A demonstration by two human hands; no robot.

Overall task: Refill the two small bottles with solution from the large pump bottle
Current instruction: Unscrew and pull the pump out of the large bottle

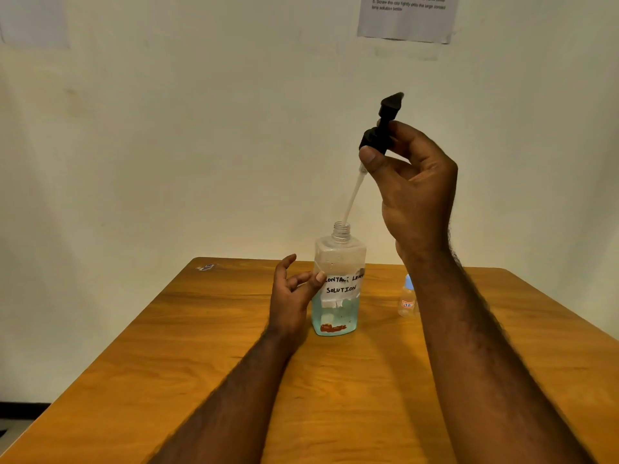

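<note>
Pump head (382, 128) is gripped by right hand (413, 185) fingers above centre, tube tip at neck | large bottle (338, 296) is stood centre-frame on surface (201, 346), touched by released left hand (293, 296) thumb | small bottle (407, 301) is seen just right.

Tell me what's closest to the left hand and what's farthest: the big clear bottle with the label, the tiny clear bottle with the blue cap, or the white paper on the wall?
1. Big clear labelled bottle: just right of the left hand, thumb touching it.
2. Tiny clear blue-capped bottle: farther off to the right.
3. White paper sheet: up on the wall, farthest.
</note>
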